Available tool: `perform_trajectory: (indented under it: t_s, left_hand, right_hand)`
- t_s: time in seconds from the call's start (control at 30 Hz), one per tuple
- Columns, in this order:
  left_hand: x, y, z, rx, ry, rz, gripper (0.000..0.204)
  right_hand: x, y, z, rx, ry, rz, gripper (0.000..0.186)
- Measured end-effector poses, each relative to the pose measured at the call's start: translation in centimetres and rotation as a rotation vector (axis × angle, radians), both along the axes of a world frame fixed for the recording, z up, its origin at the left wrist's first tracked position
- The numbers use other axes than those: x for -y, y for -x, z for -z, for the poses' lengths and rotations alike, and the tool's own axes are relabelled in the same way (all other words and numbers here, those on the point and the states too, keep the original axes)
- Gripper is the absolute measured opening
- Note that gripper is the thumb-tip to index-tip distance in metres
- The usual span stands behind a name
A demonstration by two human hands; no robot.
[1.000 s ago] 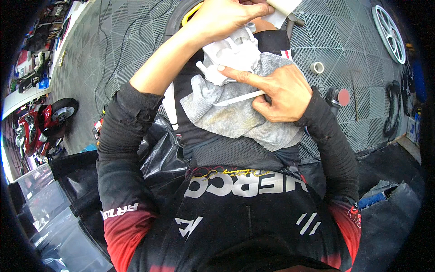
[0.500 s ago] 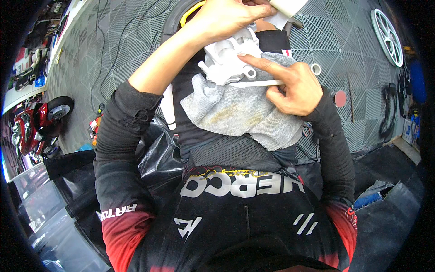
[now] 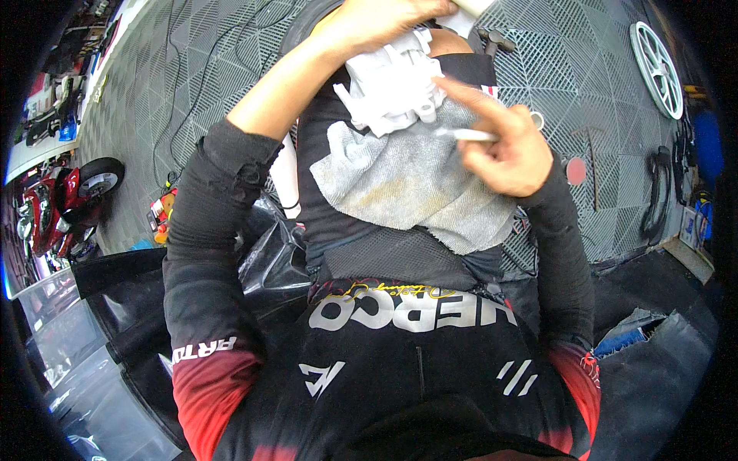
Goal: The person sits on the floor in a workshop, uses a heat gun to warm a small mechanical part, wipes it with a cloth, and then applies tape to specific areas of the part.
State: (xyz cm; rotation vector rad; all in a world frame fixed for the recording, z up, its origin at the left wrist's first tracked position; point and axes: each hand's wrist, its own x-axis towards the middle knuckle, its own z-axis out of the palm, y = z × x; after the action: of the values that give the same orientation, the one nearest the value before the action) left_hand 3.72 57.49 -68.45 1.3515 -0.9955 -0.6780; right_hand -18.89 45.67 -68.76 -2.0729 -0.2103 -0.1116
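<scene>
A white engine-like casting (image 3: 392, 88), with several openings and lugs, rests over a grey cloth (image 3: 400, 184) on my lap. My left hand (image 3: 377, 23) is closed at the far side of the casting. Its fingertips are partly cut off by the upper edge, beside a cream paper-like piece (image 3: 473, 8). A slim white stick (image 3: 477, 135) is pinched in my right hand (image 3: 511, 154), which is slightly blurred. The right index finger reaches out to the casting's right edge, while the stick's tip points toward its near side.
Grey grid flooring (image 3: 553, 61) surrounds my legs. To the right lie a white wheel rim (image 3: 656, 69), a pink disc (image 3: 575, 171), a thin rod (image 3: 594, 169) and a black curved part (image 3: 657, 192). A hammer-like tool (image 3: 498, 40) lies beyond my knee. A red motorcycle (image 3: 54, 207) stands left.
The casting has turned and shifted slightly left. My right index finger has moved from the casting's middle to its right edge, and the stick has drawn back to the right.
</scene>
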Motion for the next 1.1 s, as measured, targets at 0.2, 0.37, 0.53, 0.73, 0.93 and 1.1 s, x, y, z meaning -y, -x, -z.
perform_trajectory:
  t_s: [0.2, 0.37, 0.53, 0.73, 0.93, 1.1]
  left_hand:
    - [0.9, -1.9, 1.4, -0.150, -0.053, -0.060, 0.031]
    - [0.4, -2.6, 1.6, -0.063, -0.100, -0.109, 0.028]
    - [0.2, -2.7, 0.9, -0.222, -0.031, -0.071, 0.031]
    - [-1.1, -1.5, -2.3, -0.279, 0.043, -0.071, 0.028]
    - [-2.5, 0.5, -8.1, -0.005, -0.029, 0.033, 0.026]
    - [-1.3, 2.2, -11.4, 0.097, -0.117, 0.437, 0.033]
  right_hand:
    - [0.3, 2.2, 2.3, 0.097, -0.435, 0.133, 0.071]
    - [-0.2, 2.7, 4.2, 0.180, -0.625, 0.332, 0.062]
    - [-0.5, 2.8, 3.9, 0.186, -0.824, 0.322, 0.039]
    - [0.0, 3.4, 4.7, 0.183, -0.855, 0.321, 0.035]
    - [3.8, 0.7, 0.6, 0.271, -0.740, 0.471, 0.032]
    - [7.0, -0.5, -5.3, 0.428, -0.490, 0.290, 0.069]
